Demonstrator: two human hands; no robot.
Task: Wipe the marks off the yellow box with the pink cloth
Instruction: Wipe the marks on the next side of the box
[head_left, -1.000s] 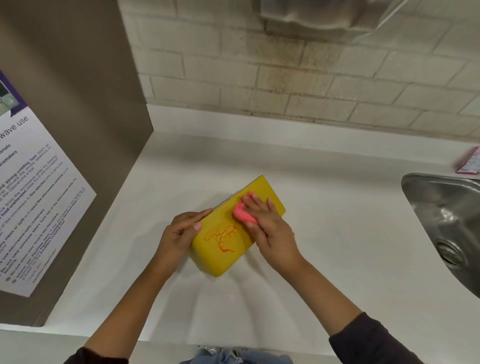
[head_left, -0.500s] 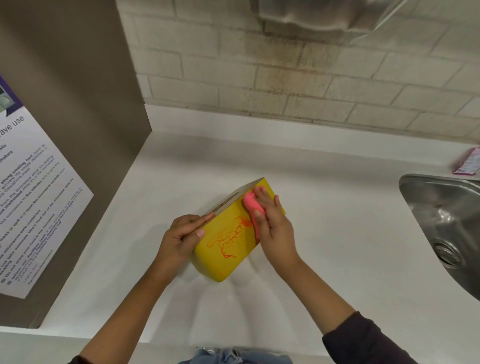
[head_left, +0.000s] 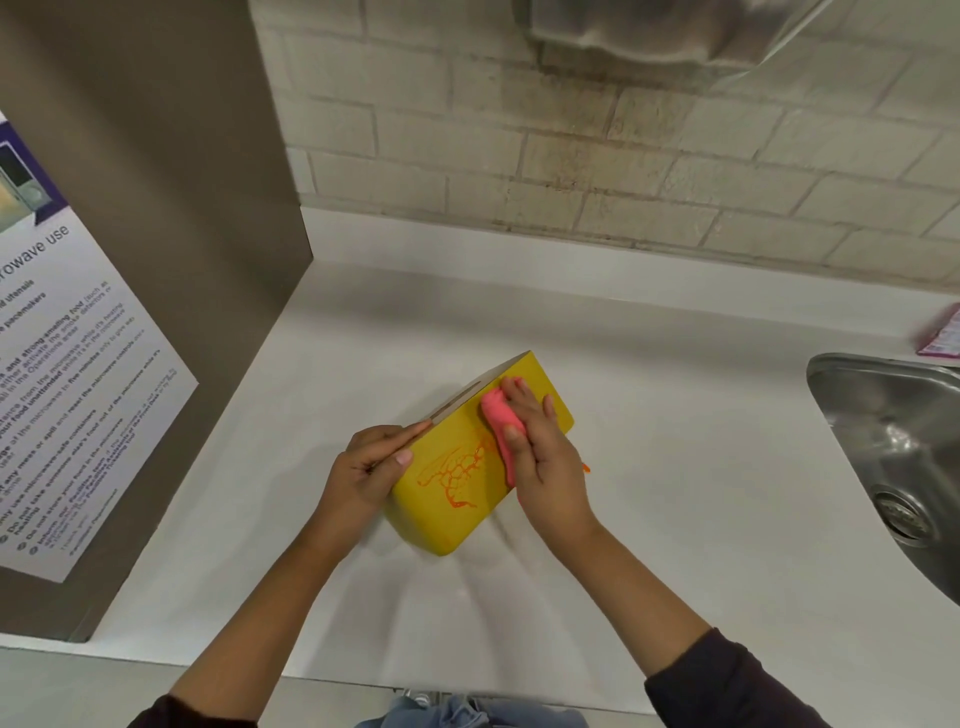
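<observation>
Fingers of the right hand (head_left: 545, 457) press the pink cloth (head_left: 498, 431) onto the yellow box (head_left: 467, 499); left hand (head_left: 369, 467) grips its edge.

Wiping down a yellow box on the counter

Left hand (head_left: 371, 467) steadies the yellow box (head_left: 467, 467), right hand (head_left: 545, 457) presses the rolled pink cloth (head_left: 496, 418) onto its top face. Orange marks (head_left: 454, 473) there, steel sink (head_left: 893, 457) off right.

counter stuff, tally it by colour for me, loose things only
yellow: 1, the yellow box
pink: 2, the pink cloth and a pink packet by the sink
total: 3
</observation>
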